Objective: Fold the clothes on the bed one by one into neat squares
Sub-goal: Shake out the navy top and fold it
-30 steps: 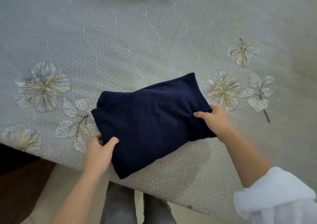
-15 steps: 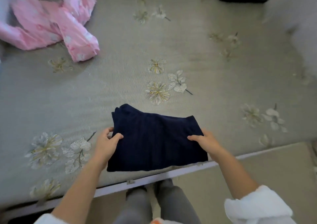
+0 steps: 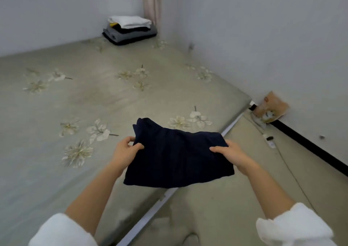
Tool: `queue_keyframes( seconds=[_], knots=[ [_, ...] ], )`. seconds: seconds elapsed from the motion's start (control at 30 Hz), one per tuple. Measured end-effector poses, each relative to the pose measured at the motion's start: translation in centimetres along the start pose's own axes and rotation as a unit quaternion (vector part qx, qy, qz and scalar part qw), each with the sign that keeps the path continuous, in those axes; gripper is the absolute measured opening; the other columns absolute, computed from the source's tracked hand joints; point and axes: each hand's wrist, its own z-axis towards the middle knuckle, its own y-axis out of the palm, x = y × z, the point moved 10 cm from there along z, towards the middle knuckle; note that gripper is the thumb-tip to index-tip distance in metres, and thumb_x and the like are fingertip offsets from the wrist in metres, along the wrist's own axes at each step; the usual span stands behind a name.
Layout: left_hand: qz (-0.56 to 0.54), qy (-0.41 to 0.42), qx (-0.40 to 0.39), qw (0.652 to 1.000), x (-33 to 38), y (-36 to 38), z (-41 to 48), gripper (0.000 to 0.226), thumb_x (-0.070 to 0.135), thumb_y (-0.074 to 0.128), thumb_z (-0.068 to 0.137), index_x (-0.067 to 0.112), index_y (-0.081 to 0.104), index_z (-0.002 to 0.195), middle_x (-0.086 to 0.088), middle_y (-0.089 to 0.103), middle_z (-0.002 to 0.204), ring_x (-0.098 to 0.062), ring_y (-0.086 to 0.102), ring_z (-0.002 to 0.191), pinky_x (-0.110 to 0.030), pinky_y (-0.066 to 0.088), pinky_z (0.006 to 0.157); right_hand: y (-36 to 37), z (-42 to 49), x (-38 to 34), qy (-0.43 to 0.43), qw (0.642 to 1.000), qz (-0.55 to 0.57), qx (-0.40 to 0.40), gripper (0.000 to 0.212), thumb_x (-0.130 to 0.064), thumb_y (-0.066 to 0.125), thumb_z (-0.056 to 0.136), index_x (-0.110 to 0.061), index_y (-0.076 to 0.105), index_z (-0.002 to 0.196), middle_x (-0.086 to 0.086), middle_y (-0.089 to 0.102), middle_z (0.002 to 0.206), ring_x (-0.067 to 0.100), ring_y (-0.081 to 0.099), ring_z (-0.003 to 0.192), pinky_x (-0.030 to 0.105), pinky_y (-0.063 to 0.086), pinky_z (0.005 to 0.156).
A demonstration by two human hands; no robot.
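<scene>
A folded dark blue cloth (image 3: pixel 178 157) is held up in both hands, near the edge of the bed (image 3: pixel 56 161). It looks lifted off the cover, and its near part hangs past the bed's edge, over the floor.

The left hand (image 3: pixel 126 151) holds the left side of the cloth. Its grip is pinching the cloth, with the thumb on top and the fingers (image 3: pixel 130 139) curled around the edge. The right hand (image 3: pixel 232 155) holds the right side. Its grip is pinching too, with the thumb lying flat on top and the other fingers hidden under the cloth. So the cloth sits right between the two hands, touching both.

Both arms have white sleeves (image 3: pixel 293 227) pushed up.

Far back in the corner of the bed, well apart from the hands, there is a pile of folded clothes (image 3: pixel 130 30) against the wall. The top one is white, with grey and black ones under it.
</scene>
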Motion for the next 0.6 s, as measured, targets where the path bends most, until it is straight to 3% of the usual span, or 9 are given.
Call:
queue_keyframes(
  seconds=[0.27,0.4,0.6],
  knots=[
    [0.027,0.071,-0.077,0.994,11.6,19.1,2.2,0.015,0.015,0.060,0.089,0.018,0.060,0.104,-0.015,0.069,0.092,-0.027,0.068,0.081,-0.035,0.053,0.067,-19.9,0.7,2.6,-0.017,0.993,0.049,0.104,0.016,-0.022,0.066,0.087,-0.029,0.065,0.101,-0.006,0.069,0.100,0.016,0.065,0.092,0.028,0.048,0.067],
    [0.041,0.083,-0.101,0.991,15.9,26.2,4.4,0.013,0.017,0.062,0.087,0.021,0.062,0.099,-0.014,0.070,0.092,-0.028,0.069,0.081,-0.042,0.056,0.078,-26.9,2.1,3.9,-0.010,0.989,0.063,0.130,0.013,-0.021,0.066,0.087,-0.027,0.067,0.099,-0.003,0.071,0.098,0.017,0.066,0.090,0.029,0.049,0.067],
    [0.062,0.101,-0.131,0.984,22.5,35.6,9.8,0.014,0.019,0.062,0.087,0.022,0.062,0.101,-0.013,0.070,0.095,-0.027,0.070,0.080,-0.034,0.054,0.069,-35.5,8.3,4.6,-0.001,0.984,0.087,0.153,0.015,-0.022,0.066,0.087,-0.026,0.066,0.102,-0.002,0.071,0.098,0.019,0.066,0.090,0.031,0.050,0.069]
  ],
)
